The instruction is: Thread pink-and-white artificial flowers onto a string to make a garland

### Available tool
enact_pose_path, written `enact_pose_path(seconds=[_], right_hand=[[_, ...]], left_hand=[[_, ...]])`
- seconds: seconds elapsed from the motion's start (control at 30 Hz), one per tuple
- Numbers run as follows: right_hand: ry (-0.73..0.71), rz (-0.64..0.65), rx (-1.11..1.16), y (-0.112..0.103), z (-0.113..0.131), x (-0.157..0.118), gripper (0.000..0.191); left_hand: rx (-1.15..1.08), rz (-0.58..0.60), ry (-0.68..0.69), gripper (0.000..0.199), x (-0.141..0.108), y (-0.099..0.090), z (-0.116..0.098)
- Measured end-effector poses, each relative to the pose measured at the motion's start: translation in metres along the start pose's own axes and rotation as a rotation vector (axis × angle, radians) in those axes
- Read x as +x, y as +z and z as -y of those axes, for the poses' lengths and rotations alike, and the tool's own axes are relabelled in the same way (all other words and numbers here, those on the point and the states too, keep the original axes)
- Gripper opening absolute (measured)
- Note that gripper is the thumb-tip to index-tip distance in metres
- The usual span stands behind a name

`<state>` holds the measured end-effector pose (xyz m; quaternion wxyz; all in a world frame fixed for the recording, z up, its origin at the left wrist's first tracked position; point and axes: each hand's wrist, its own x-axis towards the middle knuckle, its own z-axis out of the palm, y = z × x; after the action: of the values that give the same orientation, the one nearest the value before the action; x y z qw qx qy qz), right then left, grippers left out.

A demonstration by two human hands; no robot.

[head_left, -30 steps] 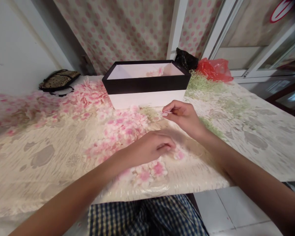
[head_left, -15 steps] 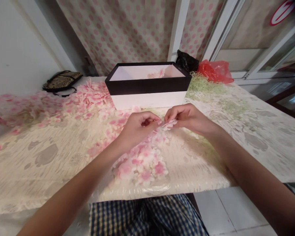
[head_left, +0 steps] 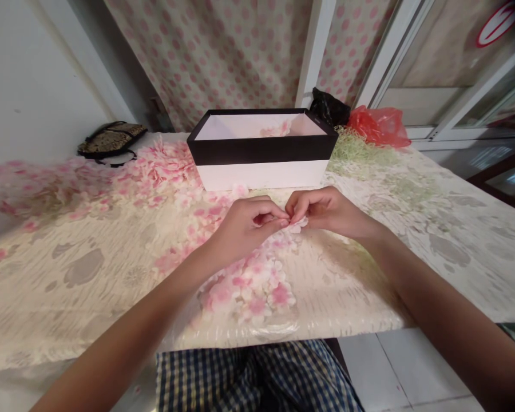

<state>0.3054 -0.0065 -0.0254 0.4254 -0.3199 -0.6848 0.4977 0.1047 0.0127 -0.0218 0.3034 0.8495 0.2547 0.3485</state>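
As left hand (head_left: 242, 223) and right hand (head_left: 330, 213) meet above the table (head_left: 60, 297), between box (head_left: 261, 173) and near edge, both grips pinch the flower (head_left: 299, 225), petals fanning right of the left fingertips, under the right's!

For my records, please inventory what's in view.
Held flower: one, pale, between hands
Loose flowers: many, pink and white, left and centre
Box: one, black and white, far centre
Shreds: many, green, right
Bags: two, black and red, back right
Pouch: one, tan and black, left
Tablecloth: one, cream, beneath
Curtain: count unclear, dotted pink, behind
Sign: one, red and white, right
Checked cloth: one, blue and white, below
Left hand: one, centre
Right hand: one, centre
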Motion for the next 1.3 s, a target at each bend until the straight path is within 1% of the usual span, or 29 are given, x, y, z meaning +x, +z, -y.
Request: enact_pose_path(seconds=[0.07, 0.23, 0.3, 0.5, 0.63, 0.73, 0.8, 0.87, 0.97, 1.0, 1.03, 1.07, 1.1, 1.13, 1.17, 1.2, 1.23, 1.27, 1.3], right_hand=[[0.008, 0.023, -0.022, 0.000, 0.000, 0.000, 0.007], [0.013, 0.076, -0.024, -0.001, 0.001, -0.002, 0.008], [0.024, 0.104, -0.001, -0.001, 0.001, -0.003, 0.008], [0.040, 0.103, -0.013, 0.004, 0.005, -0.004, 0.011], [0.107, 0.069, 0.041, 0.007, 0.008, -0.004, 0.015], [0.173, 0.051, 0.085, 0.009, 0.008, -0.006, 0.022], [0.163, 0.050, 0.088, 0.010, 0.009, -0.006, 0.023], [0.098, 0.023, 0.074, 0.012, 0.012, -0.006, 0.022], [-0.069, -0.109, 0.044, 0.010, 0.016, -0.003, 0.024], [-0.122, -0.179, 0.009, 0.007, 0.016, -0.003, 0.026], [-0.153, -0.259, -0.073, 0.002, 0.016, -0.003, 0.027], [-0.147, -0.335, -0.208, -0.005, 0.014, -0.003, 0.025], [-0.094, -0.396, -0.397, -0.013, 0.012, -0.004, 0.022], [0.015, -0.427, -0.638, -0.021, 0.009, -0.006, 0.017], [0.168, -0.384, -0.857, -0.030, 0.007, -0.008, 0.011], [0.302, -0.290, -0.999, -0.037, 0.004, -0.010, 0.008], [0.390, -0.195, -1.078, -0.043, 0.002, -0.012, 0.007], [0.450, -0.106, -1.113, -0.047, 0.001, -0.014, 0.008], [0.487, -0.046, -1.126, -0.048, 0.000, -0.015, 0.010]], left_hand=[[0.019, 0.014, 0.038, 0.009, 0.000, 0.000, 0.002], [0.081, 0.042, 0.210, 0.008, 0.000, 0.001, 0.003], [0.072, 0.061, 0.236, 0.008, -0.001, 0.001, 0.004], [-0.016, 0.100, 0.259, 0.007, -0.003, 0.002, 0.003], [-0.005, 0.108, 0.249, 0.010, -0.003, 0.002, 0.000], [0.000, 0.138, 0.238, 0.011, -0.003, 0.000, -0.003], [-0.037, 0.150, 0.204, 0.011, -0.002, -0.001, -0.006], [-0.103, 0.092, 0.139, 0.011, -0.002, -0.002, -0.010], [-0.227, -0.107, 0.021, 0.012, 0.000, -0.004, -0.014], [-0.265, -0.171, -0.023, 0.012, 0.001, -0.004, -0.015], [-0.299, -0.219, -0.075, 0.012, 0.002, -0.005, -0.014], [-0.331, -0.249, -0.131, 0.011, 0.002, -0.005, -0.013], [-0.364, -0.260, -0.185, 0.010, 0.003, -0.004, -0.011], [-0.401, -0.260, -0.229, 0.010, 0.003, -0.003, -0.009], [-0.442, -0.241, -0.261, 0.011, 0.004, -0.002, -0.007], [-0.484, -0.207, -0.277, 0.012, 0.004, 0.000, -0.005], [-0.520, -0.159, -0.287, 0.014, 0.003, 0.002, -0.003], [-0.549, -0.101, -0.295, 0.016, 0.003, 0.005, -0.003], [-0.568, -0.029, -0.306, 0.017, 0.002, 0.007, -0.003]])
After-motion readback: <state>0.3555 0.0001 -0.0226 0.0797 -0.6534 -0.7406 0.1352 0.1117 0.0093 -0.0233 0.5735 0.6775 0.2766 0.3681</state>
